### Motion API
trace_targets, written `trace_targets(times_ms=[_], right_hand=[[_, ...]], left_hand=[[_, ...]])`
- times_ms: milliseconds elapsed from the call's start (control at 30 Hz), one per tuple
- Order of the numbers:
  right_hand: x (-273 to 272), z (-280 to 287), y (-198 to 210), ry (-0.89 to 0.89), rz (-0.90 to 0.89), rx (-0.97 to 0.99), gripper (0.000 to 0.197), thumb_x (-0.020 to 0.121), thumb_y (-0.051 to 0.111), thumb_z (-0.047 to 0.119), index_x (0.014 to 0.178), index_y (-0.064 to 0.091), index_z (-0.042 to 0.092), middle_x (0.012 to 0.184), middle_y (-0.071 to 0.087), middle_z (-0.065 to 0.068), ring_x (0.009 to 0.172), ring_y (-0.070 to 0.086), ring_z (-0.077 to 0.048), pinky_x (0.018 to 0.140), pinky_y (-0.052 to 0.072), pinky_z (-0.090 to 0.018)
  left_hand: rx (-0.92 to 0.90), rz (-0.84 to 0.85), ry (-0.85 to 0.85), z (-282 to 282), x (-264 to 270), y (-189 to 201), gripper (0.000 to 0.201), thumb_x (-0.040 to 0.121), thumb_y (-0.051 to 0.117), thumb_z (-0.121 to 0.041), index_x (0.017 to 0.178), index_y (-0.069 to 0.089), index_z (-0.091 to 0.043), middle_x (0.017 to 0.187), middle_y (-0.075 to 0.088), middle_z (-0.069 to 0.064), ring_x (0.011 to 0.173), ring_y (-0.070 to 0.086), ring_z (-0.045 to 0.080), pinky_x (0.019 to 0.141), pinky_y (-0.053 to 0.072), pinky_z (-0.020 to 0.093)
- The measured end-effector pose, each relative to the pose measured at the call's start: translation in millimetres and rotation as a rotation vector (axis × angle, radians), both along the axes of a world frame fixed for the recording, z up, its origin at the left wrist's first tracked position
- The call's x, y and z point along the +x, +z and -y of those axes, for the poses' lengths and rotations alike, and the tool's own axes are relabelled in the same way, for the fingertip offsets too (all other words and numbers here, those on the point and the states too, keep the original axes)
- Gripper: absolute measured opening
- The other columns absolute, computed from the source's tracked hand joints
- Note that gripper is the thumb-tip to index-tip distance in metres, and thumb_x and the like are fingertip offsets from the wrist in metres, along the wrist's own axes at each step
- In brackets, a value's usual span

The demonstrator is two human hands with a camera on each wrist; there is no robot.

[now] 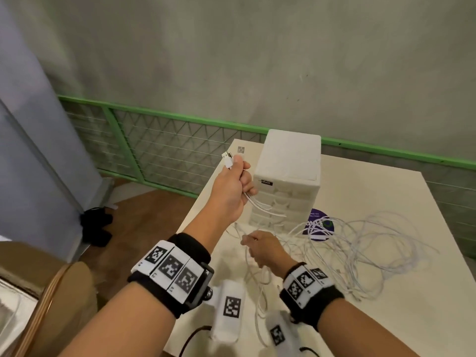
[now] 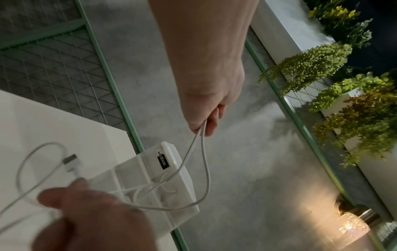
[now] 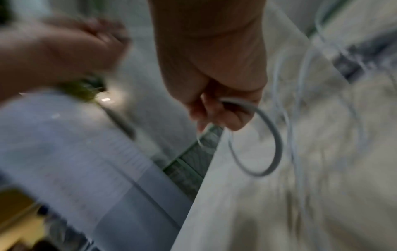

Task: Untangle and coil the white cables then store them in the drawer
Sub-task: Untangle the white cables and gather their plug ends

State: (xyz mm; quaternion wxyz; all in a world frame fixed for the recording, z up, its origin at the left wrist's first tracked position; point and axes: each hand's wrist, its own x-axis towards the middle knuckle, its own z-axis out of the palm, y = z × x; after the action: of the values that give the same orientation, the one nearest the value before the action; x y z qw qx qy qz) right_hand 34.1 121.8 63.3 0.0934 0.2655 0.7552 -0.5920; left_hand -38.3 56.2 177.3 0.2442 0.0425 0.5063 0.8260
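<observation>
My left hand [image 1: 238, 176] is raised over the table's left edge, gripping a white cable; its USB plug [image 1: 228, 158] sticks out above the fist, and two strands [image 2: 203, 149] hang from below it. Lower down, my right hand [image 1: 260, 246] holds a loop of white cable [image 3: 257, 139] just above the tabletop. A loose tangle of white cables [image 1: 360, 248] spreads over the table to the right. The white drawer unit [image 1: 288, 181] stands behind both hands with its drawers closed. Another plug end [image 2: 69, 161] lies near the right hand in the left wrist view.
The white table [image 1: 386, 191] ends close to my left arm, with wooden floor beyond. A purple round sticker [image 1: 320, 222] lies under the cables. A green wire fence [image 1: 164, 150] and grey wall run behind. Plants [image 2: 335, 71] and a lit lamp [image 2: 348, 227] show in the left wrist view.
</observation>
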Motion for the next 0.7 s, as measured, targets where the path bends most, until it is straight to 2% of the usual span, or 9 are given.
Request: trace_targets(times_ms=[67, 167, 233, 300, 367, 433, 533, 600, 700], right_hand=[[14, -15, 25, 0.179, -0.032, 0.046, 0.023, 0.09, 0.054, 0.028, 0.07, 0.065, 0.024, 0.049, 0.039, 0.005, 0.04, 0.032, -0.009, 0.039, 0.026, -0.02], [41, -49, 63, 0.288, -0.143, -0.115, 0.02, 0.085, 0.063, 0.027, 0.069, 0.073, 0.025, 0.045, 0.034, 0.009, 0.041, 0.028, -0.006, 0.045, 0.021, -0.021], [55, -73, 83, 0.165, -0.298, -0.293, 0.015, 0.071, 0.072, 0.036, 0.07, 0.076, 0.022, 0.045, 0.035, 0.01, 0.041, 0.028, -0.005, 0.048, 0.02, -0.021], [60, -89, 96, -0.058, -0.459, -0.375, 0.03, 0.059, 0.081, 0.044, 0.076, 0.076, 0.019, 0.046, 0.038, 0.009, 0.041, 0.03, -0.005, 0.044, 0.022, -0.017], [59, -88, 106, -0.182, -0.563, -0.359, 0.018, 0.073, 0.067, 0.034, 0.076, 0.075, 0.018, 0.046, 0.037, 0.009, 0.04, 0.027, -0.005, 0.042, 0.02, -0.017], [55, -78, 110, -0.234, -0.618, -0.279, 0.018, 0.085, 0.055, 0.019, 0.081, 0.072, 0.018, 0.046, 0.036, 0.009, 0.041, 0.025, -0.006, 0.041, 0.019, -0.016], [51, -59, 110, -0.285, -0.678, -0.163, 0.018, 0.087, 0.056, 0.012, 0.094, 0.072, 0.017, 0.047, 0.045, 0.01, 0.043, 0.033, -0.004, 0.04, 0.025, -0.013], [51, -52, 106, -0.367, -0.703, -0.138, 0.022, 0.088, 0.057, 0.009, 0.104, 0.069, 0.017, 0.052, 0.058, 0.012, 0.043, 0.043, 0.001, 0.041, 0.033, -0.01], [54, -46, 101, -0.471, -0.719, -0.085, 0.025, 0.086, 0.06, 0.01, 0.105, 0.068, 0.024, 0.073, 0.072, 0.009, 0.053, 0.056, 0.004, 0.049, 0.041, -0.008]], left_hand=[[-0.054, -0.041, 0.022, 1, -4, -2, 0.034, 0.101, 0.034, -0.033, 0.075, 0.045, -0.014, 0.038, 0.026, -0.01, 0.034, 0.023, 0.005, 0.039, 0.028, 0.017], [-0.129, -0.115, 0.06, -1, -10, -2, 0.03, 0.101, 0.036, -0.032, 0.078, 0.045, -0.015, 0.038, 0.026, -0.01, 0.035, 0.023, 0.004, 0.043, 0.027, 0.018], [-0.117, -0.121, 0.061, -5, -10, -2, 0.028, 0.1, 0.039, -0.034, 0.079, 0.045, -0.016, 0.039, 0.027, -0.011, 0.037, 0.024, 0.004, 0.048, 0.027, 0.02], [-0.078, -0.089, 0.024, -13, -2, -1, 0.029, 0.098, 0.041, -0.038, 0.08, 0.045, -0.015, 0.04, 0.027, -0.012, 0.038, 0.024, 0.004, 0.05, 0.026, 0.021], [-0.029, -0.042, -0.038, -26, 13, 1, 0.033, 0.096, 0.041, -0.044, 0.079, 0.045, -0.015, 0.04, 0.029, -0.011, 0.038, 0.025, 0.005, 0.05, 0.025, 0.021], [-0.002, -0.014, -0.102, -40, 34, 3, 0.036, 0.092, 0.043, -0.048, 0.077, 0.048, -0.016, 0.04, 0.034, -0.011, 0.04, 0.029, 0.006, 0.05, 0.026, 0.022], [0.052, -0.024, -0.168, -55, 58, 7, 0.032, 0.088, 0.048, -0.045, 0.071, 0.054, -0.019, 0.047, 0.046, -0.009, 0.047, 0.041, 0.008, 0.05, 0.034, 0.021], [0.037, -0.037, -0.173, -59, 67, 11, 0.02, 0.094, 0.048, -0.032, 0.084, 0.055, -0.017, 0.06, 0.05, -0.006, 0.049, 0.05, 0.003, 0.048, 0.04, 0.016], [-0.017, -0.027, -0.186, -62, 73, 12, 0.019, 0.098, 0.043, -0.029, 0.096, 0.053, -0.013, 0.074, 0.051, -0.004, 0.067, 0.051, 0.004, 0.068, 0.043, 0.017]])
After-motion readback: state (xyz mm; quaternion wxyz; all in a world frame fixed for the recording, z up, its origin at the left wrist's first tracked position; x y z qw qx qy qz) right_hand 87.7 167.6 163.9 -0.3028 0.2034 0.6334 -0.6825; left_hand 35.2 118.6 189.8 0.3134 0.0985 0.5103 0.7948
